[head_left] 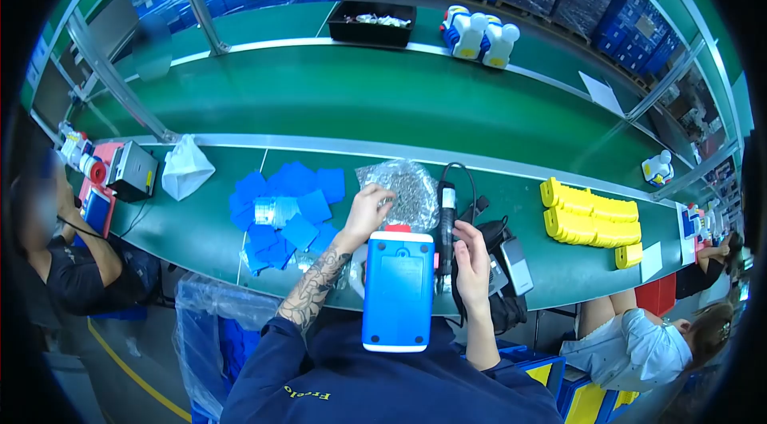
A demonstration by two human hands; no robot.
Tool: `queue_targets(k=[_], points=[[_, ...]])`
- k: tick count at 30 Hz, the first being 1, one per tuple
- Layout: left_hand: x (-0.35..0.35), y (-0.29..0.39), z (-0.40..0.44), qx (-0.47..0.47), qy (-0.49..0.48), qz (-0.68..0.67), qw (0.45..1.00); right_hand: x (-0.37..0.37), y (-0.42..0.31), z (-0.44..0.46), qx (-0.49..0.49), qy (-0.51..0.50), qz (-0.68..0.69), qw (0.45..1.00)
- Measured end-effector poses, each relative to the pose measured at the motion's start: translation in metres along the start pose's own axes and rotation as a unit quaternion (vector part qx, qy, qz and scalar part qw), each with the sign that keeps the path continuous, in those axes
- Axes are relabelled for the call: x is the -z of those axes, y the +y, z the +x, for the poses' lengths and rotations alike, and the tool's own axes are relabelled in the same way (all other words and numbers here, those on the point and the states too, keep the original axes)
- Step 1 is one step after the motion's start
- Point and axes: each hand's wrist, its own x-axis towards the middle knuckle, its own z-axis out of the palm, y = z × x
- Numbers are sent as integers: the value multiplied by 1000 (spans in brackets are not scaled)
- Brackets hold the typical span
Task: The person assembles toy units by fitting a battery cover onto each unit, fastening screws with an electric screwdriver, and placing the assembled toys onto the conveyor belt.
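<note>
A blue box-shaped unit with white ends (399,292) stands or lies in front of my body, its back with a screw hole and dark corner feet facing up. My left hand (367,215), fingers curled together, is at the left edge of a clear plastic bag of small metal parts (411,192); anything between the fingertips is too small to tell. Right of the unit, my right hand (472,258) has its fingers stretched out beside a black electric screwdriver (447,224), with no grip on it visible. A bit of red shows at the unit's top edge (397,228).
Blue pads (300,184) lie left, a white bag (187,167) beyond. Yellow parts (591,215) and a grey device (517,266) are right. A black bin (372,23) and white-blue units (479,37) stand behind. People sit at both sides.
</note>
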Motion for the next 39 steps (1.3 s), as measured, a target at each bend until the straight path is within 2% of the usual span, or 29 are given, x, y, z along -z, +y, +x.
queue_targets(k=[1,5,7,9,10,11,12,15,17,19,22,23,24,25,26,27,28,29,30,31,32,34,35,37,38,39], points=[[-6,-7,2,-43,13,42,998,2,1,6,-8,9,-39,999],[-16,-6,10,-24,-63,164,984,7,24,37,47,2,-254,966],[-28,-13,13,24,-88,192,977,7,47,49,9,-31,-311,950],[-27,-10,18,-1,-98,241,966,-3,38,55,-36,-53,-402,913],[-34,-18,17,6,-86,224,971,-2,63,59,26,-43,-420,906],[-28,-9,18,14,-91,215,972,-6,63,61,6,-44,-424,905],[-27,-8,17,-22,-61,233,970,-8,70,64,-32,-46,-417,907],[-31,-6,14,-41,-41,262,963,-16,71,70,-100,-62,-476,872],[-34,-4,11,-43,-31,264,963,-14,80,71,-92,-58,-483,869],[-38,-18,14,-83,-75,234,966,-7,86,67,-80,-45,-434,896],[-37,-19,13,-81,-34,192,977,4,73,55,-75,-37,-377,923],[-31,-12,13,-44,-64,169,983,12,71,50,-45,-21,-349,936],[-30,-15,14,-44,-61,172,982,12,38,45,-106,-34,-282,953],[-33,-17,14,-44,-61,183,980,25,49,47,-54,-37,-249,966],[-38,-19,13,-43,-63,191,979,41,58,48,-98,-49,-111,988],[-37,-16,13,-43,-61,218,973,49,48,47,-109,-48,-46,992],[-38,-13,14,-42,-62,216,973,57,27,43,-157,-45,-8,987],[-38,-11,14,-38,-64,229,970,74,34,44,-130,-42,49,989],[-37,-10,14,-34,-67,243,967,77,33,40,-93,31,75,992],[-37,-9,14,-32,-76,248,965,78,8,36,-93,24,116,989],[-36,-8,14,-30,-76,246,966,97,7,36,-104,-35,120,987],[-37,-7,14,-33,-66,257,964,66,-63,18,-158,92,93,979],[-36,-6,14,-31,-71,260,962,59,-75,10,-134,91,192,968],[-45,-19,13,-39,-29,223,974,62,-71,1,-91,155,216,960],[-39,-18,12,-62,-22,185,981,64,-82,-3,-98,72,271,955],[-36,-17,12,-72,-39,178,981,67,-84,-3,-92,88,262,957]])
